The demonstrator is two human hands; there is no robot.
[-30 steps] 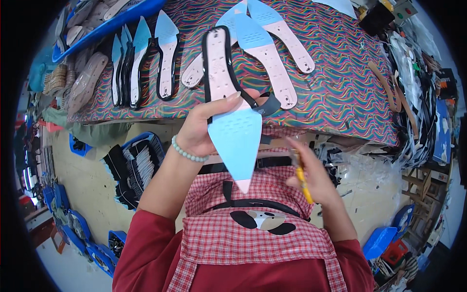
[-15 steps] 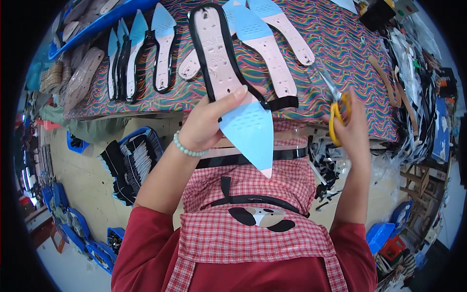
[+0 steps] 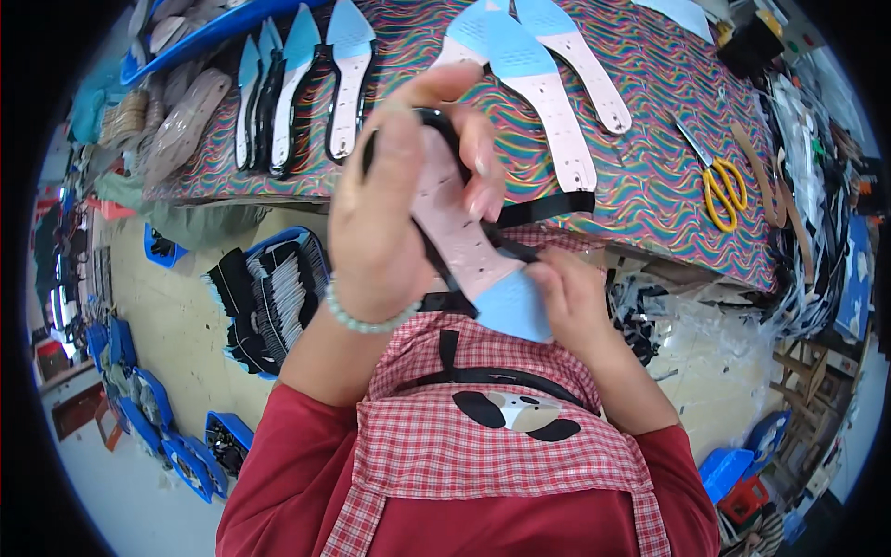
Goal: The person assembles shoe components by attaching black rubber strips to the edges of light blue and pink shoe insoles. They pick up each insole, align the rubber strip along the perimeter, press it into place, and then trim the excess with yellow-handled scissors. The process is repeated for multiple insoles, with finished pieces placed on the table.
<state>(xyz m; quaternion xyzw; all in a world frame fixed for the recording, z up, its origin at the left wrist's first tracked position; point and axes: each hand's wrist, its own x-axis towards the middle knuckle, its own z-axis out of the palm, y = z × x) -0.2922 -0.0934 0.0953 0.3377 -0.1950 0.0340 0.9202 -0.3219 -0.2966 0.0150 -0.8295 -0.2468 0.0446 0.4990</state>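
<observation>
A pointed shoe insole [image 3: 459,237], pink with a blue toe part and black edging, is held tilted in front of my apron. My left hand [image 3: 380,209], a bead bracelet on its wrist, curls round the heel end and covers part of it. Beside the blue toe part, my right hand [image 3: 575,297] pinches the insole's black edge; its fingertips are partly hidden. A loose black strap [image 3: 548,208] sticks out from the insole's right side. Yellow-handled scissors [image 3: 722,190] lie on the patterned tablecloth [image 3: 640,200], out of both hands.
Several more pink and blue insoles [image 3: 548,102] lie on the table, with black-edged ones [image 3: 350,84] in a row at left. A blue tray [image 3: 200,37] stands at the far left. Below the table, a blue basket [image 3: 278,288] holds stacked black pieces. Black scraps hang at right.
My right hand has put the scissors down on the table at right and come over to the insole. My left hand has shifted from the insole's middle to its heel end.
</observation>
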